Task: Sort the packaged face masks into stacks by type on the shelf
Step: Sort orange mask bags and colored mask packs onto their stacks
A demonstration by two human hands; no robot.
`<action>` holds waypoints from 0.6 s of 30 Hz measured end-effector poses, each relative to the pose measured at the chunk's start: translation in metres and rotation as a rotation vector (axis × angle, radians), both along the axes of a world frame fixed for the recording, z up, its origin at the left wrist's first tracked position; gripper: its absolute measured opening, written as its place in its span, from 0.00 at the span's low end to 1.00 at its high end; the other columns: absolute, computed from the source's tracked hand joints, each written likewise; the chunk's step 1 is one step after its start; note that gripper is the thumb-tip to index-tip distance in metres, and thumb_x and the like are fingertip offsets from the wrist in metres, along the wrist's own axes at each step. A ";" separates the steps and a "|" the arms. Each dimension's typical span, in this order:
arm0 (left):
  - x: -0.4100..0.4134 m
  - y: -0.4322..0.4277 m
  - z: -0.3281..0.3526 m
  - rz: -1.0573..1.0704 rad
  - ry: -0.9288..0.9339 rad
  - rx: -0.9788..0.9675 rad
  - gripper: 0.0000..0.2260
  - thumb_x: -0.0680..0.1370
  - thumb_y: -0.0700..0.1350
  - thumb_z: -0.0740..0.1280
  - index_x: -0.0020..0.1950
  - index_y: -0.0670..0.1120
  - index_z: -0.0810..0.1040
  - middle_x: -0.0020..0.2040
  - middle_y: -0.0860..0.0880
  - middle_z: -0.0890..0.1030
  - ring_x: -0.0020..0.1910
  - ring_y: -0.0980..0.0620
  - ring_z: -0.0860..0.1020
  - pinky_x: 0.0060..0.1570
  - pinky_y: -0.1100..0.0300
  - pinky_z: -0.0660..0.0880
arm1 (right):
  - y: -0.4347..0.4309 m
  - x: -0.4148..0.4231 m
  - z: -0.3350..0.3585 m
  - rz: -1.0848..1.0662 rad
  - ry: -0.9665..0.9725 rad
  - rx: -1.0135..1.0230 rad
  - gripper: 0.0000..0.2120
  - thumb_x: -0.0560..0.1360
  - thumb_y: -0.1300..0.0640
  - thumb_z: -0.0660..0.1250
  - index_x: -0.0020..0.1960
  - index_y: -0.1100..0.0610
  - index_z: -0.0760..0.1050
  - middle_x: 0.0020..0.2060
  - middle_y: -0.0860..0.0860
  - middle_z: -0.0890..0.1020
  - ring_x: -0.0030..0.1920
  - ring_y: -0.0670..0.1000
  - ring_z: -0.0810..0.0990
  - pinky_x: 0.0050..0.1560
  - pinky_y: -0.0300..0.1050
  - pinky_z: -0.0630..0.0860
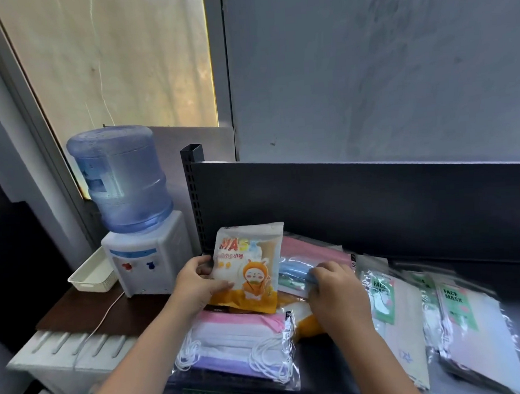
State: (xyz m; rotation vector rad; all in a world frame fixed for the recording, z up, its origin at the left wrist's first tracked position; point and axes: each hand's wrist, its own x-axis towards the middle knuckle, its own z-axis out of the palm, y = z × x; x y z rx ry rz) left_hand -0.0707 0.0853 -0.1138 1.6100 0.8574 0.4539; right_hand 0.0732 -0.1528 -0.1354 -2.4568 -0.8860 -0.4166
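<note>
My left hand [197, 283] holds an orange and white cartoon mask pack [250, 263] upright by its left edge, above the shelf [318, 365]. My right hand [333, 289] grips a clear pack of blue and green masks [293, 273] that lies over a pink mask pack [312, 248]. In front lies a clear pack of pink, white and purple masks [233, 346]. Another orange pack [307, 324] is partly hidden under my right hand. To the right lie two white packs labelled FACE MASK [400, 319] [473, 327].
A dark shelf back panel [374, 209] rises behind the packs. Left of the shelf stands a water dispenser [133, 215] with a blue bottle on a brown table, beside a white basket [91, 275]. A white cable runs off the table.
</note>
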 end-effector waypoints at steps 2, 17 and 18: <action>-0.003 0.004 0.001 0.047 -0.041 -0.047 0.40 0.66 0.32 0.83 0.75 0.42 0.71 0.61 0.44 0.79 0.57 0.44 0.81 0.57 0.46 0.83 | -0.003 0.006 0.006 0.098 0.052 0.042 0.09 0.69 0.54 0.75 0.49 0.52 0.85 0.48 0.46 0.83 0.51 0.54 0.77 0.43 0.49 0.77; -0.023 0.006 0.014 0.144 -0.118 -0.312 0.35 0.68 0.24 0.76 0.73 0.38 0.74 0.52 0.42 0.85 0.51 0.39 0.85 0.50 0.45 0.83 | 0.004 0.085 0.060 -0.040 0.309 -0.170 0.41 0.58 0.34 0.81 0.66 0.51 0.79 0.57 0.54 0.77 0.64 0.60 0.71 0.63 0.51 0.74; -0.024 0.004 0.017 0.144 -0.111 -0.288 0.32 0.70 0.25 0.75 0.72 0.39 0.74 0.51 0.43 0.84 0.50 0.40 0.85 0.47 0.47 0.83 | 0.005 0.085 0.061 -0.023 0.290 -0.118 0.31 0.59 0.37 0.81 0.57 0.50 0.82 0.51 0.51 0.77 0.60 0.58 0.72 0.59 0.51 0.75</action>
